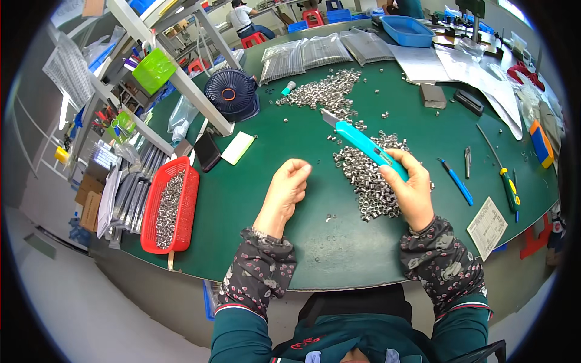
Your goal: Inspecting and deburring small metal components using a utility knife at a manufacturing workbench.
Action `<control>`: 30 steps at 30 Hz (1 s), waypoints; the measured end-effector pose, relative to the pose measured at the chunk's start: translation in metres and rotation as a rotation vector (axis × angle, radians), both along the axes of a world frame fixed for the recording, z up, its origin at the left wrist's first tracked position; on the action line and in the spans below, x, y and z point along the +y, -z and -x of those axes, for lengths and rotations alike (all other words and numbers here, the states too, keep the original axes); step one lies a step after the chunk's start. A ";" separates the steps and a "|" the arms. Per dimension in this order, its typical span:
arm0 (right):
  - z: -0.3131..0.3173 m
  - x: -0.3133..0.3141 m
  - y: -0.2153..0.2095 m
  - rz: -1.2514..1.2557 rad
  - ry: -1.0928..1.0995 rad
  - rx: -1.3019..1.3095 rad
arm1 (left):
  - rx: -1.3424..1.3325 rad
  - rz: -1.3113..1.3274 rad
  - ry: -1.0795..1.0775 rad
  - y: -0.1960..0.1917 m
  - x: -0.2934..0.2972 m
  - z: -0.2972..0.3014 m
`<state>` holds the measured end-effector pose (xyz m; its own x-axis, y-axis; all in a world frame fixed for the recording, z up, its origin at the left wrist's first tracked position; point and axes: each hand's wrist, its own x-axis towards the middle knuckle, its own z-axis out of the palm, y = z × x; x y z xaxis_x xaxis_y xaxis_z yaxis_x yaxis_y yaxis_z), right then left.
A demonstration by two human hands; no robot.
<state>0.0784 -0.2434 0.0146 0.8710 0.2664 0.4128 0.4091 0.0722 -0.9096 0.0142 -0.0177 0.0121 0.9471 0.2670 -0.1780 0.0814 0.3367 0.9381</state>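
My right hand (411,189) grips a turquoise utility knife (362,140), its blade extended and aimed up and to the left. Beneath the knife lies a near pile of small metal rings (370,190) on the green table (339,254). My left hand (285,190) is raised to the left of that pile with its fingers curled together; whatever they may pinch is hidden or too small to name. Farther back spreads a second pile of metal rings (327,91). A red basket (192,209) holding more small metal pieces stands on the left.
A blue fan (232,94), dark phone (207,151) and pale notepad (238,148) sit at left beside a shelf post. At right lie a blue-handled tool (457,183), a screwdriver (508,187) and a paper slip (487,228). Bagged metal rods (327,50) line the back.
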 end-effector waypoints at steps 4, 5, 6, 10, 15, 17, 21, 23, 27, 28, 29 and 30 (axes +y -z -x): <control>0.004 -0.001 -0.003 -0.018 -0.007 0.017 | 0.057 -0.888 -0.017 -0.003 -0.011 -0.035; 0.004 -0.001 -0.002 -0.021 -0.005 0.018 | 0.051 -1.216 -0.038 -0.003 -0.014 -0.042; 0.004 -0.001 -0.001 -0.019 -0.008 0.024 | 0.061 -1.262 -0.038 -0.001 -0.016 -0.048; 0.003 0.001 0.002 -0.051 -0.008 0.041 | -0.087 -1.571 -0.027 0.017 -0.015 -0.062; 0.001 0.001 0.000 -0.023 0.026 -0.045 | -0.099 -1.544 0.018 0.017 -0.021 -0.057; 0.003 0.000 -0.004 -0.039 -0.017 0.031 | -0.073 -1.526 0.025 0.018 -0.019 -0.052; 0.001 0.001 -0.001 -0.003 -0.009 0.036 | 0.009 -1.057 -0.004 0.009 -0.020 -0.032; -0.001 0.001 0.001 -0.006 -0.016 0.042 | 0.015 -0.742 0.017 -0.002 -0.022 -0.014; 0.000 0.000 0.002 0.133 -0.012 -0.140 | -0.143 0.120 0.069 0.000 -0.013 0.015; 0.001 0.000 0.002 0.205 -0.023 -0.179 | -0.172 0.148 0.042 0.001 -0.010 0.019; 0.002 0.001 0.003 0.277 -0.032 -0.217 | -0.201 0.178 0.016 0.002 -0.006 0.022; 0.002 0.003 0.006 0.264 -0.044 -0.263 | -0.215 0.199 0.027 0.006 -0.001 0.023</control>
<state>0.0763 -0.2406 0.0087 0.7297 0.4281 0.5332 0.6330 -0.1278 -0.7635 -0.0084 -0.0189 0.0061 0.9750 0.2216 -0.0188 -0.1009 0.5161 0.8506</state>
